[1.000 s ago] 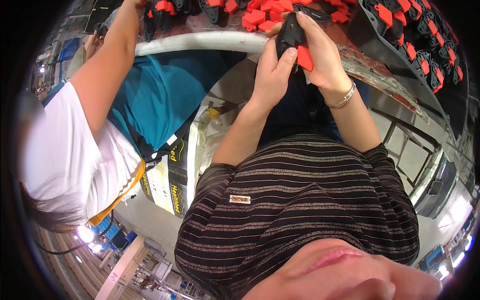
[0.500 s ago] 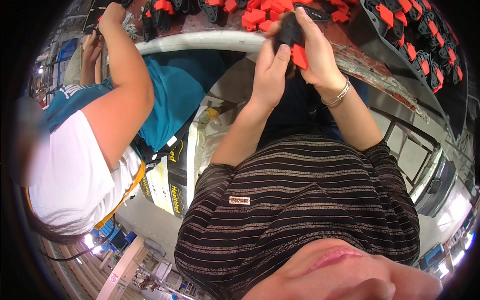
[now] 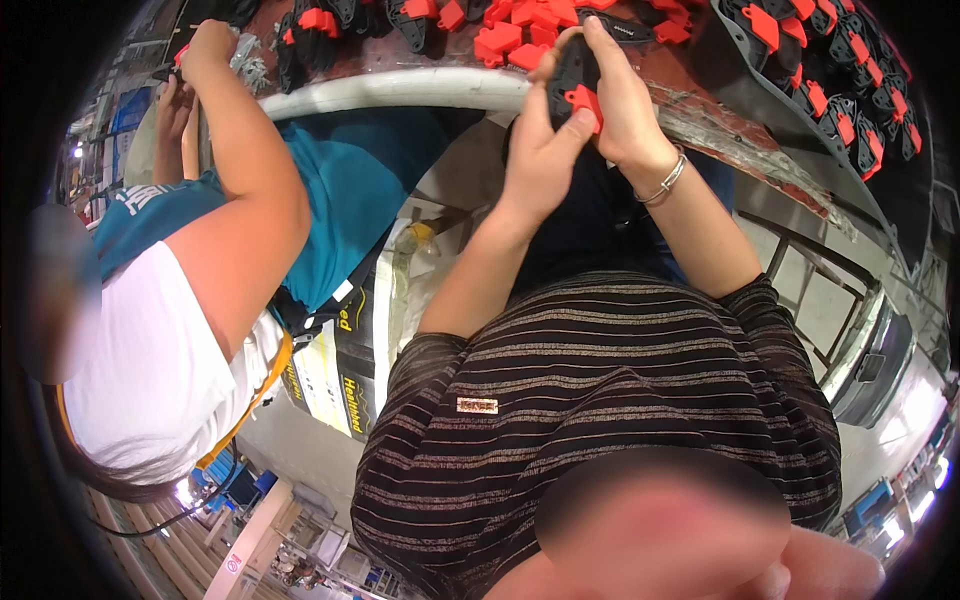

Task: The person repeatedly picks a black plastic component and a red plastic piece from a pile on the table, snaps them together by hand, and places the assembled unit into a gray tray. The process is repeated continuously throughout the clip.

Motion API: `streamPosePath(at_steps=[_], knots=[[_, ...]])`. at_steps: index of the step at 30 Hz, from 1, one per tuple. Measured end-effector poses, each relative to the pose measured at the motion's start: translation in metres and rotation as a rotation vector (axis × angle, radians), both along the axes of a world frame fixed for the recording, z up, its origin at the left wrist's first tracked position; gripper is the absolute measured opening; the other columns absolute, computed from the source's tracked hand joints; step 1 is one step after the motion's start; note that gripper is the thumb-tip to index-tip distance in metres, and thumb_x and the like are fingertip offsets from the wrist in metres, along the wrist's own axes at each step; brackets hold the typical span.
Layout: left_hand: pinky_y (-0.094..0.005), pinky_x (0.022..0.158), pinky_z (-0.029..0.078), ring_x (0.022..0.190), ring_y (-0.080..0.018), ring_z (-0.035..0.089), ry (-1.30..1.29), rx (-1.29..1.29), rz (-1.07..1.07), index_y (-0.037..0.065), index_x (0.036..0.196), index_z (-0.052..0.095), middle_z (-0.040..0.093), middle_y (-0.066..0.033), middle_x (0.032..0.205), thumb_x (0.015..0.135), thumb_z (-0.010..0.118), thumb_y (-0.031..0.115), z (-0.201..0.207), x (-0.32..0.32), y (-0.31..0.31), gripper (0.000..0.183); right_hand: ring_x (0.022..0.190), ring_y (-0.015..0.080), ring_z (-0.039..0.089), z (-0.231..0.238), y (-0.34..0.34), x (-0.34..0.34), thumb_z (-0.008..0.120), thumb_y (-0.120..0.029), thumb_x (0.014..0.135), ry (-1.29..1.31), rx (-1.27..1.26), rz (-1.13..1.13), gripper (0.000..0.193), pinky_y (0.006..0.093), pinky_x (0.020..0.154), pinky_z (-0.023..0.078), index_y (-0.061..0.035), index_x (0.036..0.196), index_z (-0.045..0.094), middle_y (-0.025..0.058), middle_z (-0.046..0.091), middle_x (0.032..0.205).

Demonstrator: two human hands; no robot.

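Over the front edge of the bench I hold a flat black plastic part (image 3: pixel 572 78) upright between both hands. A small red plastic piece with a tab (image 3: pixel 585 101) sits against its lower end. My left hand (image 3: pixel 545 160) grips the black part from the left, its thumb on the lower edge of the red piece. On the other side, my right hand (image 3: pixel 627 115) supports the part along its palm, fingers pointing up. Some fingertips behind the part are hidden. Just beyond my hands lie loose red pieces (image 3: pixel 500 42) and another black part (image 3: pixel 617 29).
A worn reddish bench (image 3: pixel 660 70) has a pale padded edge (image 3: pixel 400 88). At right, a dark tray (image 3: pixel 745 70) holds several black parts with red pieces. A co-worker (image 3: pixel 250 150) sits close on my left, hands at the bench. A chair (image 3: pixel 870 360) stands behind right.
The black part has turned in my hands, so the red piece faces me and sits higher. My left thumb has moved down onto the red piece.
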State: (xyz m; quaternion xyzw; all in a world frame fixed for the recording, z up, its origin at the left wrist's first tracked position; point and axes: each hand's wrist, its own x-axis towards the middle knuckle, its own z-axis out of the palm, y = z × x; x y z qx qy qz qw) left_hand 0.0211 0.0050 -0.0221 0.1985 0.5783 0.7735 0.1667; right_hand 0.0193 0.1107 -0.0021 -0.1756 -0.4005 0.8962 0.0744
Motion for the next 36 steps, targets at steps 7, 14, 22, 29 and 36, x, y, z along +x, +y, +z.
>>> streamPosePath(at_steps=[7,14,22,29,36], knots=[[-0.0271,0.081,0.046,0.093,-0.0158,0.059,0.414,-0.624,0.399,-0.005,0.131,0.037,0.060,-0.0130,0.104,0.081,0.068,0.014,-0.005,-0.082,-0.053,0.061,0.078,0.0223,0.059,-0.021,0.055,0.027,0.066,-0.013,0.079,-0.103,1.605,-0.246,0.021,0.0332,0.071,0.048,-0.0059,0.096,0.058,0.0060,0.058,0.087],[-0.0354,0.089,0.045,0.101,-0.0311,0.058,0.533,-0.796,0.431,-0.005,0.121,0.050,0.061,-0.0227,0.107,0.077,0.069,0.020,0.000,-0.109,-0.039,0.054,0.085,0.0323,0.057,-0.028,0.069,0.019,0.064,-0.011,0.079,-0.026,1.751,-0.027,0.012,0.0397,0.075,0.047,-0.0040,0.088,0.059,0.0116,0.057,0.088],[-0.0408,0.083,0.044,0.092,-0.0316,0.055,1.121,-0.885,0.636,0.004,0.099,0.066,0.063,-0.0135,0.096,0.071,0.073,0.022,0.015,-0.133,-0.018,0.034,0.078,0.0293,0.059,-0.034,0.067,0.025,0.059,-0.005,0.084,0.020,1.429,-0.181,0.016,0.0347,0.069,0.047,-0.0026,0.099,0.059,0.0128,0.059,0.089],[-0.0414,0.079,0.051,0.093,-0.0320,0.064,0.769,-1.473,0.241,0.002,0.094,0.067,0.066,-0.0189,0.098,0.070,0.073,0.044,0.035,-0.200,0.038,0.049,0.070,0.0206,0.058,-0.034,0.068,0.027,0.059,-0.002,0.083,0.066,1.263,-0.190,0.016,0.0282,0.066,0.047,-0.0018,0.099,0.062,0.0106,0.060,0.089],[-0.0418,0.079,0.051,0.092,-0.0314,0.064,0.835,-1.384,0.135,0.009,0.095,0.068,0.067,-0.0177,0.093,0.066,0.074,0.033,0.035,-0.212,0.069,0.038,0.073,0.0212,0.059,-0.038,0.073,0.025,0.059,-0.001,0.082,0.135,1.242,-0.195,0.014,0.0277,0.067,0.048,-0.0003,0.096,0.061,0.0116,0.061,0.089]])
